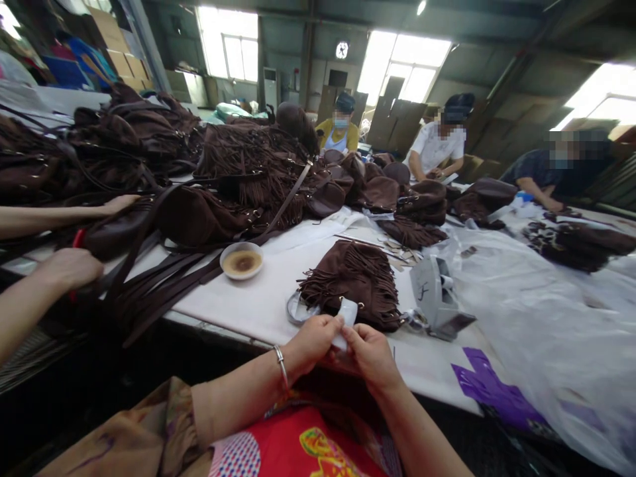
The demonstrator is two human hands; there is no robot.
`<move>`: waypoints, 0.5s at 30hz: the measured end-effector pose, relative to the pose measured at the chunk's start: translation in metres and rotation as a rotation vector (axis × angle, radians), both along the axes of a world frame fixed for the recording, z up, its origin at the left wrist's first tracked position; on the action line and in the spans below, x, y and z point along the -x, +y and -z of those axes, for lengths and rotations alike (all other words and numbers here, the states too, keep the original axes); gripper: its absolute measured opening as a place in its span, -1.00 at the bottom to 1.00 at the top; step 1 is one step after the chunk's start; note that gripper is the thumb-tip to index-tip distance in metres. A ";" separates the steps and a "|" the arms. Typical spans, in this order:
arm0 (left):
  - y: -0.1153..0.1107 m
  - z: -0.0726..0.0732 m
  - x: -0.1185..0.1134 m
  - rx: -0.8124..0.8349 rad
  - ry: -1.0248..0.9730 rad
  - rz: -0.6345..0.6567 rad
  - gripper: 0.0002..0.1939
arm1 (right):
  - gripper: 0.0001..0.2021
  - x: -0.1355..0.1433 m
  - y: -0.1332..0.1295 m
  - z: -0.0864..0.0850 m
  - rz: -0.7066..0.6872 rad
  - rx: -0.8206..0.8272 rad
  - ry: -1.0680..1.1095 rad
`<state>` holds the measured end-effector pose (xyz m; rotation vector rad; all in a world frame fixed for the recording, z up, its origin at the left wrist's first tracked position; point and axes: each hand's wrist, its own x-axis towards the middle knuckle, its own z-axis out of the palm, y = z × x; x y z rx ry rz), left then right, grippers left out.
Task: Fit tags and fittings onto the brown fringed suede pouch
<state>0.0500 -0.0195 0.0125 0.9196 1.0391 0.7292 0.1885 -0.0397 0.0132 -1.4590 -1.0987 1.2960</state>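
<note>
My left hand (312, 339) and my right hand (370, 353) meet at the near table edge, both pinching a small white piece (346, 319). A silver bracelet sits on my left wrist. Just beyond my fingers lies a brown fringed suede bag (355, 281) on the white table cover (258, 298), with a metal ring at its left corner.
A small white dish (241, 261) of brownish liquid stands left of the bag. A grey tool (433, 291) lies to the right. Brown bags and straps (163, 192) pile at left, where another person's hands (69, 265) reach. Clear plastic sheeting (536, 331) covers the right. Three people work opposite.
</note>
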 end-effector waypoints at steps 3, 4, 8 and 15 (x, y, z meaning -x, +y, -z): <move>0.003 0.004 -0.009 -0.058 0.028 -0.013 -0.43 | -0.50 -0.001 0.003 0.001 0.017 -0.034 0.041; 0.004 0.003 -0.010 -0.065 0.051 -0.008 -0.43 | -0.50 -0.002 0.004 0.002 0.014 -0.045 0.041; 0.004 -0.008 0.003 -0.272 0.333 0.174 -0.46 | -0.55 -0.019 0.005 0.004 -0.067 -0.102 -0.119; -0.005 -0.013 0.056 -1.165 0.939 0.097 -0.82 | -0.61 -0.072 0.013 0.010 -0.130 -0.110 -0.492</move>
